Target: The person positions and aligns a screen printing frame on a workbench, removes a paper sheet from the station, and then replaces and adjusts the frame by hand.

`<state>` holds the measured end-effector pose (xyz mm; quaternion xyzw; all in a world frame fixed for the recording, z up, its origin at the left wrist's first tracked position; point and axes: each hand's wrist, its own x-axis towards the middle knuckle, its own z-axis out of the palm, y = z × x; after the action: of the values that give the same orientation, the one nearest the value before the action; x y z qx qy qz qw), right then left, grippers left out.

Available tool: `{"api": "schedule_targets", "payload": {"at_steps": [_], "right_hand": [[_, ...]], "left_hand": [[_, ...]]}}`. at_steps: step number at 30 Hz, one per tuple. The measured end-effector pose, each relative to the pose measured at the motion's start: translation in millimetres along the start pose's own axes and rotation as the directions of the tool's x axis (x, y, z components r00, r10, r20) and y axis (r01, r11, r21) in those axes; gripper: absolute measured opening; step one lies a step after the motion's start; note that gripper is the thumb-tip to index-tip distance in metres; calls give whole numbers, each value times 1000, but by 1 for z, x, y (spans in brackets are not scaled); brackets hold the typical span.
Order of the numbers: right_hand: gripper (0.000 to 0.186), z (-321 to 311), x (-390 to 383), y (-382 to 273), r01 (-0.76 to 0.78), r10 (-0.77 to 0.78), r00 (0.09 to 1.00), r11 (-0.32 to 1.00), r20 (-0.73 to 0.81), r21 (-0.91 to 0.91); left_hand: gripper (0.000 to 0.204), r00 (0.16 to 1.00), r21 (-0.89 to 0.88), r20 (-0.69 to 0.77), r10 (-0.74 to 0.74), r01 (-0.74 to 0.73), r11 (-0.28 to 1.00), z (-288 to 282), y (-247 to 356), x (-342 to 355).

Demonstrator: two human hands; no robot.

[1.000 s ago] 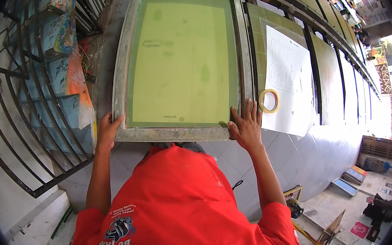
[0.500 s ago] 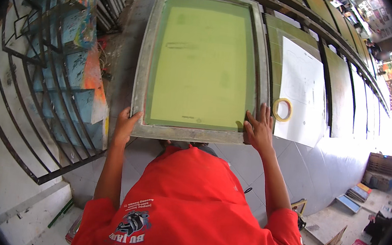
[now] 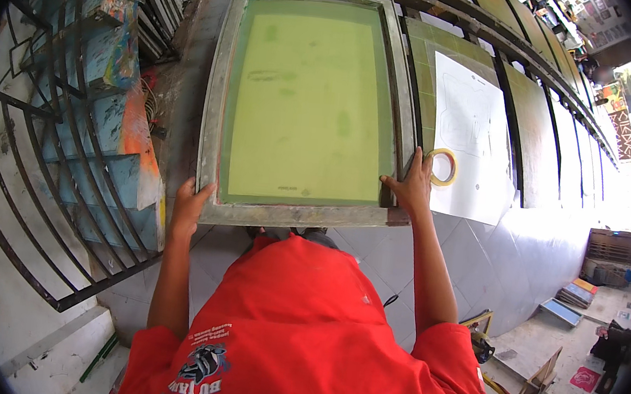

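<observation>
- Screen frame (image 3: 294,216): grey, with a yellow-green mesh (image 3: 304,112) stretched inside; it lies flat in front of the person, its near rail above the tiled floor (image 3: 378,252).
- Left hand (image 3: 190,208): clasped on the frame's near left corner, thumb over the top, fingers at the outer edge.
- Right hand (image 3: 412,191): at the near right corner, thumb spread from the fingers, its tip reaching the mesh border; whether it clamps the rail I cannot tell.
- Tape roll (image 3: 453,172): just beside the right fingers, lying on the white paper (image 3: 471,121).
- Green board (image 3: 422,55): partly under the paper.
- Black railing (image 3: 66,301): off to the left.
</observation>
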<state>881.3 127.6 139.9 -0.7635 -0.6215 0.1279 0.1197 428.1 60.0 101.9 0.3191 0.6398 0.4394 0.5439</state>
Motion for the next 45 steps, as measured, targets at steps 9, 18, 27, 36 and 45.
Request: {"api": "schedule_targets", "payload": {"at_steps": [9,18,27,36,45], "right_hand": [[92,-11,3,3,-25,28,999,995,35,-94],[90,-27,10,10,8,11,993,986,-114,165],[114,-3,5,-19,-34,32,999,977,-15,-211],[105,-6,-3,-6,-10,5,999,994,-42,-109],[101,-14,-5,-22,-47,46,999,988,-12,-150]], "left_hand": [[25,1000,30,-21,17,-16,999,2,6,-6],[29,1000,-8,-24,8,-8,1000,4,9,-7],[28,999,22,-3,34,-34,999,4,6,-3],[27,997,35,-75,7,-5,999,8,12,-7],[30,994,14,-111,15,-14,1000,11,20,-13]]}}
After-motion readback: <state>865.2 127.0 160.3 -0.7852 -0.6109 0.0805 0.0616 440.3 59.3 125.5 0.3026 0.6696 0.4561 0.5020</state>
